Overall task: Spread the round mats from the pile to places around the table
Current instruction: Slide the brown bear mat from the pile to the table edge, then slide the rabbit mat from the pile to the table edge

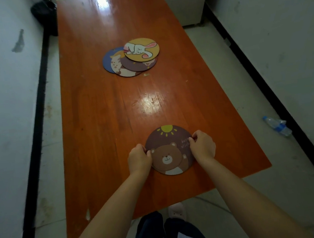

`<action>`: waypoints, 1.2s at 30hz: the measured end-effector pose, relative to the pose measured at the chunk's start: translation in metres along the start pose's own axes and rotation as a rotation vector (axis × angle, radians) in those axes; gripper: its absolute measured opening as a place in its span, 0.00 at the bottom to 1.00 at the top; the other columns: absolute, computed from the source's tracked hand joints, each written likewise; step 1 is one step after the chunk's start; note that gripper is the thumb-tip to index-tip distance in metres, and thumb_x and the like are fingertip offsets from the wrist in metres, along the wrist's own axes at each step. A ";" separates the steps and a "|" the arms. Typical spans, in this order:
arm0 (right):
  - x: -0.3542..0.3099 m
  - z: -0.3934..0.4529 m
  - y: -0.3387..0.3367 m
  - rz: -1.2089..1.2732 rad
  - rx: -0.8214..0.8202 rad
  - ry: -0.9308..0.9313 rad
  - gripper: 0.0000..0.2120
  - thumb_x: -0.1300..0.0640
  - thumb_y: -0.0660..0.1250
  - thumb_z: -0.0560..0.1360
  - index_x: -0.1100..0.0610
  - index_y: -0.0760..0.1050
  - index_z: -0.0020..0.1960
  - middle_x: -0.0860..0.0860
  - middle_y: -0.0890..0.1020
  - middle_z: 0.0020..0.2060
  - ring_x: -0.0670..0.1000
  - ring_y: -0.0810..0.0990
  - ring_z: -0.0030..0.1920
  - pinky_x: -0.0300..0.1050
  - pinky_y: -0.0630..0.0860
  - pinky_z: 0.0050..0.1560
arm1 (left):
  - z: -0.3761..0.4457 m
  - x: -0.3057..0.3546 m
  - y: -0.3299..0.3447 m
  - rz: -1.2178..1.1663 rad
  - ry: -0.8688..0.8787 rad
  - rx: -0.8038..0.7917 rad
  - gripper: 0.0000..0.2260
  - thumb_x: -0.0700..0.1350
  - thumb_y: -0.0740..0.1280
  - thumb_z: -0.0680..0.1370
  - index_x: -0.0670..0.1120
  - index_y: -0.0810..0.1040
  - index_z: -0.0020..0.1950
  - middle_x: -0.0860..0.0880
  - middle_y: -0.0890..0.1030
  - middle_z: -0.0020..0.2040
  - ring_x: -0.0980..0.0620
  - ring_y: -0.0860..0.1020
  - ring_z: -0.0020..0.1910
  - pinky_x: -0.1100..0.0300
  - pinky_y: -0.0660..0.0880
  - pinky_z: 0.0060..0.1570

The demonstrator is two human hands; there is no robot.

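One bear mat [169, 152] sits at the near end of the surface [95, 114], and I've got it pinched by its edges, left hand [139, 159] and right hand [202, 146] both closed on it. Four mats remain in the pile [131, 58] mid-surface, rabbit mat [141, 49] on top. Early days, I'd say.

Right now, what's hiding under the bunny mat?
Under the bunny mat lie a brown mat, a cat mat and a blue mat. Their covered pictures can't be seen.
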State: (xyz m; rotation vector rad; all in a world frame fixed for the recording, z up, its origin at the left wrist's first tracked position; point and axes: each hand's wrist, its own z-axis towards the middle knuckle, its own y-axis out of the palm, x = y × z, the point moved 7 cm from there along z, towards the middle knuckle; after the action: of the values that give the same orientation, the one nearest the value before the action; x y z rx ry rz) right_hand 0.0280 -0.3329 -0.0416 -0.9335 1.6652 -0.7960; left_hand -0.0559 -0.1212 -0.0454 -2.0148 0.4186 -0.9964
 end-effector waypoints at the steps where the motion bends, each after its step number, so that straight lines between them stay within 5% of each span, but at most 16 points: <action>1: -0.001 -0.001 0.000 -0.017 0.008 -0.004 0.10 0.55 0.62 0.77 0.60 0.74 0.54 0.57 0.80 0.52 0.57 0.77 0.54 0.53 0.74 0.53 | 0.001 -0.001 -0.001 0.001 0.002 -0.016 0.06 0.43 0.65 0.77 0.40 0.73 0.45 0.44 0.75 0.41 0.49 0.70 0.40 0.57 0.65 0.37; 7: -0.014 -0.009 -0.001 -0.162 0.031 -0.049 0.16 0.54 0.62 0.77 0.60 0.69 0.62 0.59 0.73 0.59 0.58 0.71 0.59 0.53 0.71 0.57 | 0.005 -0.002 -0.005 0.075 0.063 -0.183 0.11 0.45 0.66 0.76 0.44 0.68 0.38 0.47 0.71 0.37 0.47 0.70 0.39 0.56 0.67 0.37; 10: -0.042 -0.015 0.007 -0.231 0.032 -0.121 0.16 0.55 0.61 0.76 0.59 0.70 0.62 0.58 0.72 0.61 0.59 0.69 0.62 0.53 0.68 0.59 | 0.012 -0.005 -0.016 0.234 0.119 -0.252 0.10 0.49 0.64 0.76 0.42 0.74 0.44 0.44 0.76 0.42 0.45 0.75 0.43 0.54 0.71 0.39; 13: -0.088 -0.020 0.025 -0.247 0.014 -0.213 0.16 0.57 0.61 0.75 0.60 0.72 0.61 0.57 0.73 0.61 0.59 0.68 0.63 0.53 0.68 0.60 | 0.038 -0.022 -0.050 0.357 0.154 -0.197 0.12 0.49 0.62 0.77 0.40 0.75 0.51 0.42 0.79 0.52 0.43 0.77 0.51 0.53 0.74 0.42; 18: -0.193 -0.021 0.065 -0.191 0.028 -0.295 0.16 0.57 0.61 0.74 0.61 0.74 0.60 0.58 0.76 0.59 0.59 0.71 0.61 0.52 0.69 0.60 | 0.107 -0.075 -0.141 0.430 0.230 -0.065 0.10 0.45 0.61 0.77 0.41 0.76 0.52 0.42 0.78 0.51 0.43 0.77 0.51 0.50 0.78 0.49; 27: -0.310 0.000 0.101 -0.016 0.107 -0.002 0.14 0.57 0.58 0.76 0.61 0.74 0.58 0.59 0.77 0.58 0.58 0.72 0.60 0.54 0.72 0.60 | 0.216 -0.115 -0.259 0.550 0.498 -0.018 0.12 0.41 0.58 0.77 0.39 0.75 0.56 0.39 0.78 0.56 0.39 0.75 0.57 0.49 0.75 0.53; 36: -0.331 0.073 0.092 0.211 0.230 0.212 0.12 0.58 0.60 0.76 0.62 0.75 0.55 0.60 0.80 0.53 0.58 0.77 0.54 0.49 0.74 0.49 | 0.321 -0.048 -0.254 0.596 0.687 -0.146 0.13 0.42 0.59 0.76 0.40 0.74 0.58 0.40 0.75 0.58 0.41 0.72 0.60 0.49 0.74 0.53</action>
State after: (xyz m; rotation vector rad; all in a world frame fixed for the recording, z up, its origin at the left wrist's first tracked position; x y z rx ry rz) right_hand 0.1385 -0.0034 0.0103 -0.5185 1.7748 -0.9429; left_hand 0.1470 0.2313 0.0238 -1.4555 1.3968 -1.2545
